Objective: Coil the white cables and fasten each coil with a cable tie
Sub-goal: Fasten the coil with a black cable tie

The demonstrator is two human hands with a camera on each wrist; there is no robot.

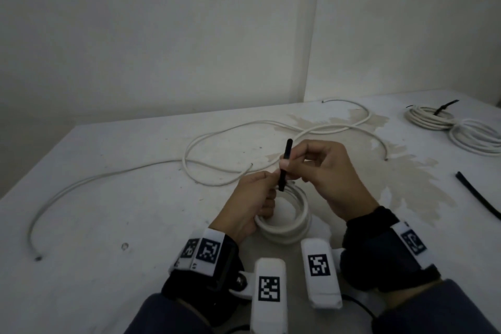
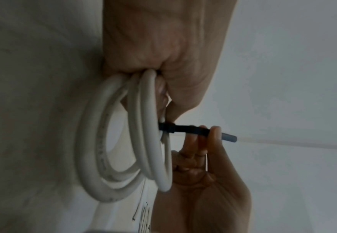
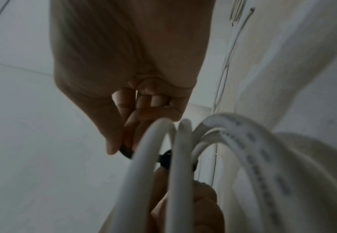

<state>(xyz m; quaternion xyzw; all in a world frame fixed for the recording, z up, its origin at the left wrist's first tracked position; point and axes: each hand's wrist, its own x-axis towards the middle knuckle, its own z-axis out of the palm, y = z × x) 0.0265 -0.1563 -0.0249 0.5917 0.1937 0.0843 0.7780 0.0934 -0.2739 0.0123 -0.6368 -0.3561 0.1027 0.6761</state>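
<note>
A small coil of white cable (image 1: 287, 218) sits at the table's near centre; the left wrist view shows its loops (image 2: 95, 141) close up. My left hand (image 1: 252, 198) grips the coil at its far left side, fingers curled round the loops. A black cable tie (image 1: 284, 168) stands upright out of the coil's far side, wrapped round the strands. My right hand (image 1: 325, 171) pinches the tie's tail between thumb and fingers (image 2: 213, 134). In the right wrist view the coil (image 3: 153, 165) fills the foreground and the tie's head (image 3: 164, 159) shows between two loops.
Two long white cables (image 1: 244, 127) lie loose and uncoiled across the table behind my hands. Two coiled cables (image 1: 458, 127), one with a black tie, rest at the far right. A black strip (image 1: 477, 195) lies near the right edge. Walls close the table's back.
</note>
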